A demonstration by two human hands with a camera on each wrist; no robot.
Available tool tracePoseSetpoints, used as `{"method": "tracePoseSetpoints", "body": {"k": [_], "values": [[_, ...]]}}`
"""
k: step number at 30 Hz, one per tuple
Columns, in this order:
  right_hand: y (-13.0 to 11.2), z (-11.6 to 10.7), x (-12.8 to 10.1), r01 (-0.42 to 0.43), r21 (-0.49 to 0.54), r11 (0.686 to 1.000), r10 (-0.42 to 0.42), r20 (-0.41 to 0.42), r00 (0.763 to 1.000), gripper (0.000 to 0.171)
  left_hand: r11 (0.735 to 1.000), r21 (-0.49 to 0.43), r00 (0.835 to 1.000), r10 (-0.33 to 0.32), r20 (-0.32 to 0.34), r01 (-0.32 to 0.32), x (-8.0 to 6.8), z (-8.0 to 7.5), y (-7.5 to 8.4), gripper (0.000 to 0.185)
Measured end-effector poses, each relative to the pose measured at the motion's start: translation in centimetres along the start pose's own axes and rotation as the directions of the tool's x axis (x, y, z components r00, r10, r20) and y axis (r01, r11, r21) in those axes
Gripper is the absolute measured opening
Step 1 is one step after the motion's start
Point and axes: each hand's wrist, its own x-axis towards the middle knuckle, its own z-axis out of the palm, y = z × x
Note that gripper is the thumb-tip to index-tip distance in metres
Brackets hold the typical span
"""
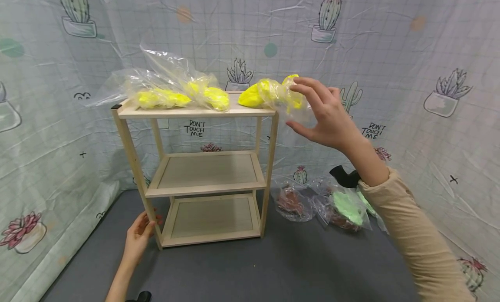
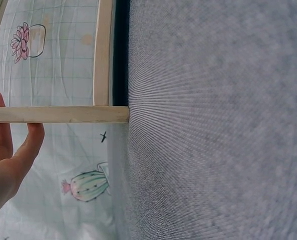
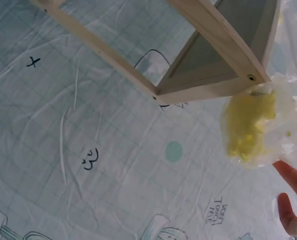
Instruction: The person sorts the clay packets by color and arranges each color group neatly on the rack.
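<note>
Left hand [image 1: 137, 237] grips front leg of wooden shelf rack [image 1: 194, 112]; right hand [image 1: 326, 113], fingers spread, touches bagged yellow clay [image 1: 273, 93] on top shelf.

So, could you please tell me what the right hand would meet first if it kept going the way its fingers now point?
Most likely the clear bag of yellow pieces overhanging the rack's top shelf; the right hand already touches or nearly touches it.

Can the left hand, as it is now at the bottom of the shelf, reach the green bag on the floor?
Probably not directly: the left hand grips the wooden shelf's front-left leg, and the green bag lies beyond the shelf's right side.
</note>
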Motion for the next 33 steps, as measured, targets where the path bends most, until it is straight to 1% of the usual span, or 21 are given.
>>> {"method": "tracePoseSetpoints", "body": {"k": [3,7,11,13,14,16,19,21,23,25,27,28,30,33], "values": [[0.0,0.4,0.6,-0.003,-0.031,1.0,0.0,-0.079,0.997,0.061,1.0,-0.014,1.0,0.007,0.005,-0.007,0.0,0.0,0.0,0.034],[-0.3,0.7,1.8,-0.029,-0.085,0.996,0.016,-0.149,0.989,0.062,1.0,-0.023,1.0,0.01,0.003,-0.01,0.1,0.0,0.0,0.034],[-0.9,1.2,3.0,-0.047,-0.125,0.991,0.022,-0.192,0.981,0.061,1.0,-0.021,1.0,0.004,-0.003,-0.005,0.2,0.0,0.1,0.034],[-1.2,1.4,3.3,-0.044,-0.129,0.991,0.019,-0.191,0.981,0.059,1.0,-0.019,1.0,0.002,-0.002,-0.002,0.1,0.0,0.2,0.033],[-1.3,1.4,3.4,-0.036,-0.125,0.991,0.013,-0.182,0.983,0.058,1.0,-0.019,1.0,0.0,0.0,0.0,0.1,-0.1,0.1,0.032],[-1.4,1.3,3.3,-0.014,-0.101,0.995,0.0,-0.137,0.991,0.06,1.0,-0.015,1.0,-0.002,0.002,0.002,0.0,-0.1,0.1,0.032],[-1.4,0.6,2.9,-0.006,-0.046,0.999,0.006,0.001,1.0,0.068,1.0,-0.008,1.0,-0.004,0.006,0.004,-0.1,-0.1,0.1,0.032],[-1.3,0.1,2.5,-0.009,-0.036,0.999,0.013,0.103,0.995,0.077,1.0,-0.009,1.0,-0.004,0.007,0.004,-0.2,0.0,0.1,0.031],[-1.1,-0.4,2.2,-0.013,-0.063,0.998,0.025,0.19,0.982,0.084,1.0,-0.009,1.0,-0.004,0.011,0.004,-0.3,-0.1,0.1,0.03],[-0.9,-0.6,1.9,0.003,-0.111,0.994,0.024,0.241,0.97,0.087,1.0,-0.006,1.0,-0.003,0.014,0.003,-0.2,-0.1,0.2,0.029],[-0.7,-0.6,1.6,0.014,-0.153,0.988,0.026,0.255,0.967,0.086,1.0,0.003,1.0,-0.007,0.014,0.007,-0.1,-0.2,0.2,0.029],[-0.6,-0.5,1.5,0.016,-0.165,0.986,0.026,0.248,0.968,0.084,1.0,0.009,1.0,-0.01,0.016,0.01,-0.1,-0.2,0.2,0.029],[-0.3,-0.2,1.3,0.017,-0.176,0.984,0.023,0.221,0.975,0.081,1.0,0.016,1.0,-0.017,0.018,0.017,0.0,-0.2,0.2,0.031],[0.0,0.2,1.3,0.012,-0.149,0.989,0.012,0.156,0.988,0.074,1.0,0.011,0.999,-0.026,0.028,0.026,0.1,-0.3,0.3,0.032]]}}
